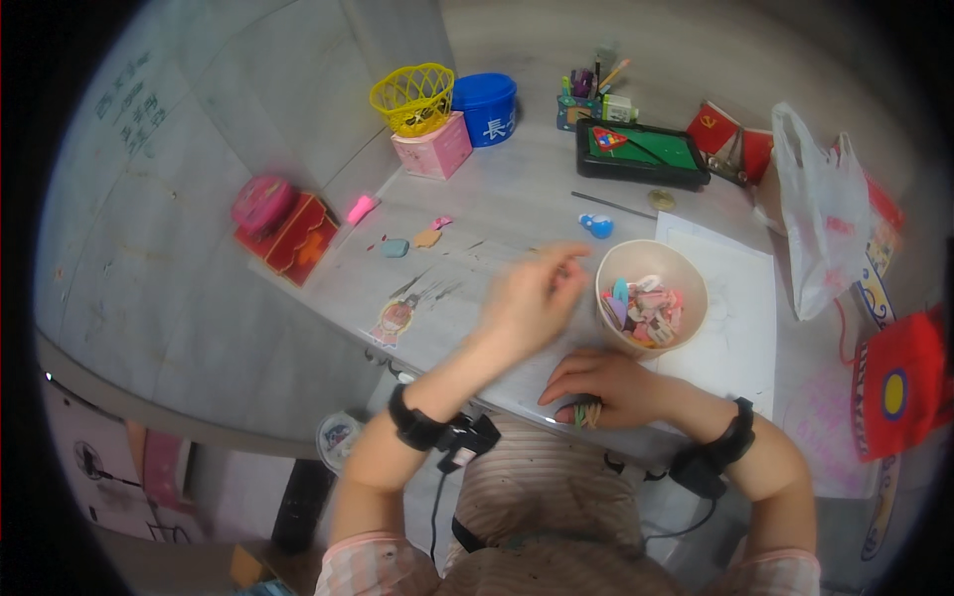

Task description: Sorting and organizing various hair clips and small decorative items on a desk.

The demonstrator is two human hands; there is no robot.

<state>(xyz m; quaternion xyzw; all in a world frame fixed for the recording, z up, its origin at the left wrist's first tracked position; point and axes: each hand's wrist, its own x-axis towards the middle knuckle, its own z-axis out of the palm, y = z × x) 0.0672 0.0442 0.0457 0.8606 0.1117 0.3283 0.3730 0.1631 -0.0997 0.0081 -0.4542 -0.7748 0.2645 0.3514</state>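
Note:
My left hand (537, 298) hovers left of the cream bowl (621, 338) with fingers curled; what they hold, if anything, is unclear. The bowl holds small pink, white, purple and teal pieces (651, 308) and stands partly on white paper (730, 348). Below it, at the desk edge, my right hand (606, 392) grips a small bundle of green and tan strands (586, 415). A blue-and-white figure (596, 224) lies behind the bowl. Several small erasers or pieces (396, 247) lie at left, above a round sticker (396, 320).
Behind are a yellow basket (417, 94), pink box (432, 154), blue bucket (484, 104), pen holder (578, 111) and toy pool table (646, 154). At right are a plastic bag (820, 228) and red bag (894, 387); at left, a red box (283, 248) and desk edge (348, 338).

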